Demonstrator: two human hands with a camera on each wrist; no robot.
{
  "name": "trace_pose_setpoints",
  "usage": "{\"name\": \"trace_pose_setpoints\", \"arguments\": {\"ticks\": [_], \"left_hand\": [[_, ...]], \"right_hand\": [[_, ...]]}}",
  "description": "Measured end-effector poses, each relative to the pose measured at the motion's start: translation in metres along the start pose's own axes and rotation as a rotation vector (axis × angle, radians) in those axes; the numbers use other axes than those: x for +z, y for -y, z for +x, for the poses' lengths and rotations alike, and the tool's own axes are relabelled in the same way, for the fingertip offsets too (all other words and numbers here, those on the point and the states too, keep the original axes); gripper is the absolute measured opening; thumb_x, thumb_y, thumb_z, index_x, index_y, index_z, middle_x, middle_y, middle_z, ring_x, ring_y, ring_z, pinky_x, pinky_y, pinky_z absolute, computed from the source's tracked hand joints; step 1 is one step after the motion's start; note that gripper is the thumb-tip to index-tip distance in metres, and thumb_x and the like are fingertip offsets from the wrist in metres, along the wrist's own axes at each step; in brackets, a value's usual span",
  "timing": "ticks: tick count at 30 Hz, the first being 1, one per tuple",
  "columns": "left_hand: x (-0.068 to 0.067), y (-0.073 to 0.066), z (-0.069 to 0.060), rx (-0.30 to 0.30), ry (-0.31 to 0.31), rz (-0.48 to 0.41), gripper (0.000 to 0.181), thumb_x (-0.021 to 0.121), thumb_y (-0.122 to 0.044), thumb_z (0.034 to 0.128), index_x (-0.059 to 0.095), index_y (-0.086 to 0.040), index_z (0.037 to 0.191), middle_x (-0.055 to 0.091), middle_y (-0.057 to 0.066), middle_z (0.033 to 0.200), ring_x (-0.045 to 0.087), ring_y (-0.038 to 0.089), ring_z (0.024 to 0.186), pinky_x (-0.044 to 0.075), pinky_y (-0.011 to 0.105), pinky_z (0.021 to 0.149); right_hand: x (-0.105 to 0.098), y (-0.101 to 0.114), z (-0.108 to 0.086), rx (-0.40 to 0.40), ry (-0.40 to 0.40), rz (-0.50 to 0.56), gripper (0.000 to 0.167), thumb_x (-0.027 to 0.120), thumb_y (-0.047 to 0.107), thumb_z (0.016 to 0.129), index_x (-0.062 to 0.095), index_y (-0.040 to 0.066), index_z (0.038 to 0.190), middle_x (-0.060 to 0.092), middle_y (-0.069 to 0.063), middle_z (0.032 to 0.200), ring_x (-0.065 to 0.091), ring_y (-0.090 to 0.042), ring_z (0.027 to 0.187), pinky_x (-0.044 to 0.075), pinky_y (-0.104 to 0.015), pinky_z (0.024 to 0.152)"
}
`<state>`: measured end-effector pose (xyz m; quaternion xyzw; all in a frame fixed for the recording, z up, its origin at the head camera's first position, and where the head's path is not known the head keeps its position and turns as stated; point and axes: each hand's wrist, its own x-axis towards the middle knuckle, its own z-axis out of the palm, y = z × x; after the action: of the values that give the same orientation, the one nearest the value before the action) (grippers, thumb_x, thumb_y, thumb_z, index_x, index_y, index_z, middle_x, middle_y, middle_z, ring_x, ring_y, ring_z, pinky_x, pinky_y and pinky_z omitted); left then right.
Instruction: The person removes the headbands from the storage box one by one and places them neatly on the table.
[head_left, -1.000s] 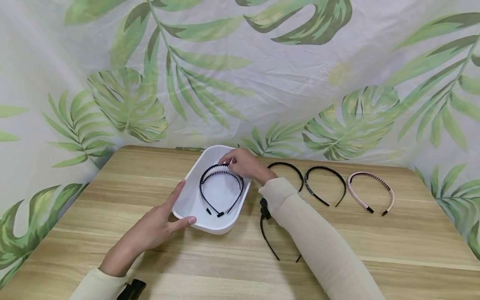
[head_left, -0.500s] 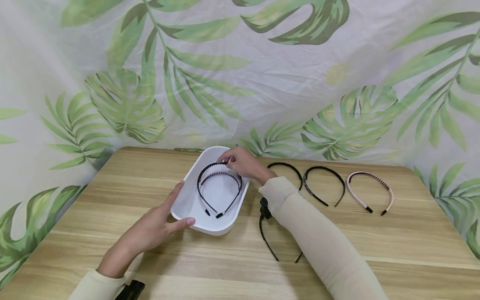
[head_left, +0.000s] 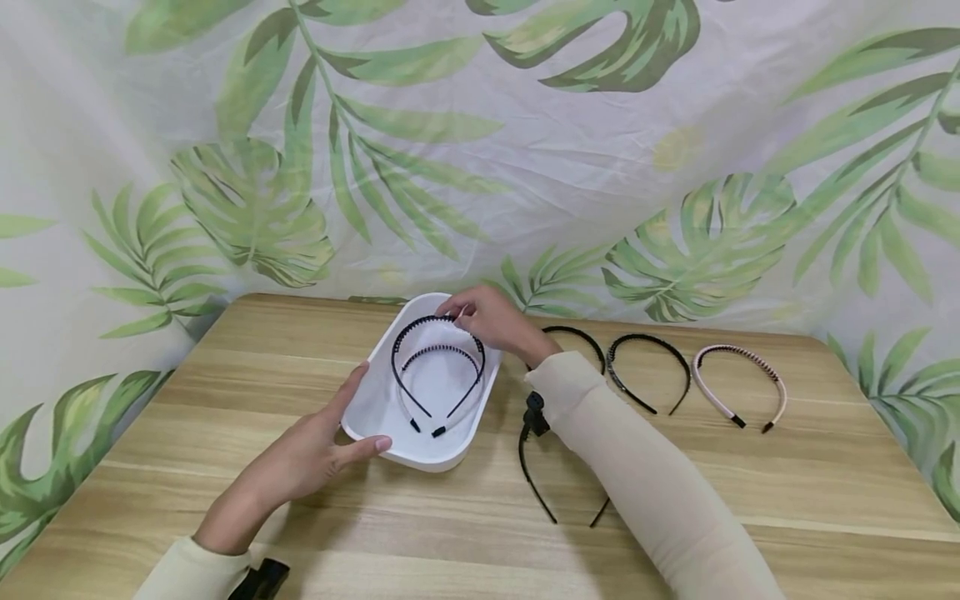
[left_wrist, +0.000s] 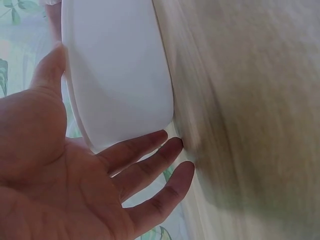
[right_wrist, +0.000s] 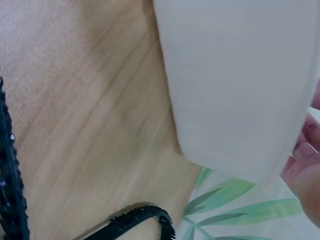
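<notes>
A white plastic bin (head_left: 369, 408) stands on the wooden table, slightly left of the middle. My left hand (head_left: 318, 446) rests against its near left corner, thumb on the rim, the other fingers loosely extended along the outside in the left wrist view. My right hand (head_left: 491, 318) reaches over the far right rim and pinches the top of a black toothed headband (head_left: 411, 326). Below it in the bin lies a pale headband (head_left: 439, 348) with dark teeth and black tips. In the right wrist view the bin's outer wall (right_wrist: 240, 90) hides most of the right hand (right_wrist: 307, 165).
Right of the bin lie a black headband (head_left: 573, 330), a black one with a decorated side (head_left: 645, 337) and a pink one (head_left: 738, 348). Another black headband (head_left: 528, 471) lies nearer, partly under the right forearm. A leaf-print cloth (head_left: 420, 183) hangs behind the table.
My right hand has moved slightly up and away with the black headband, widening the gap between it and the pale one. The left hand stays at the bin's corner.
</notes>
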<state>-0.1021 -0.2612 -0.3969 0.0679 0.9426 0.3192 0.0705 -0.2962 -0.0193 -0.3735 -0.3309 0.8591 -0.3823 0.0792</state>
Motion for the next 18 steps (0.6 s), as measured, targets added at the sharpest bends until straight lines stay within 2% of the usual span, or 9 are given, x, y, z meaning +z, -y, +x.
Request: {"name": "trace_pose_setpoints", "arguments": {"ticks": [8, 18], "left_hand": [[-0.002, -0.001, 0.002, -0.018, 0.021, -0.011, 0.112, 0.073, -0.055, 0.0947, 0.000, -0.017, 0.170, 0.043, 0.042, 0.153, 0.055, 0.054, 0.134, 0.046, 0.068, 0.106], [-0.002, -0.002, 0.002, -0.015, 0.017, -0.017, 0.112, 0.074, -0.054, 0.0941, 0.001, -0.018, 0.170, 0.046, 0.042, 0.151, 0.056, 0.053, 0.133, 0.045, 0.068, 0.106]], "right_hand": [[-0.009, 0.008, -0.005, 0.013, -0.001, 0.015, 0.034, 0.057, -0.004, 0.098, 0.079, 0.007, 0.122, 0.075, -0.020, 0.116, 0.068, -0.026, 0.102, 0.054, -0.028, 0.083], [-0.024, 0.016, -0.018, -0.037, -0.002, 0.013, 0.032, 0.058, -0.003, 0.097, 0.078, 0.004, 0.122, 0.076, -0.016, 0.117, 0.068, -0.026, 0.105, 0.054, -0.033, 0.089]]}}
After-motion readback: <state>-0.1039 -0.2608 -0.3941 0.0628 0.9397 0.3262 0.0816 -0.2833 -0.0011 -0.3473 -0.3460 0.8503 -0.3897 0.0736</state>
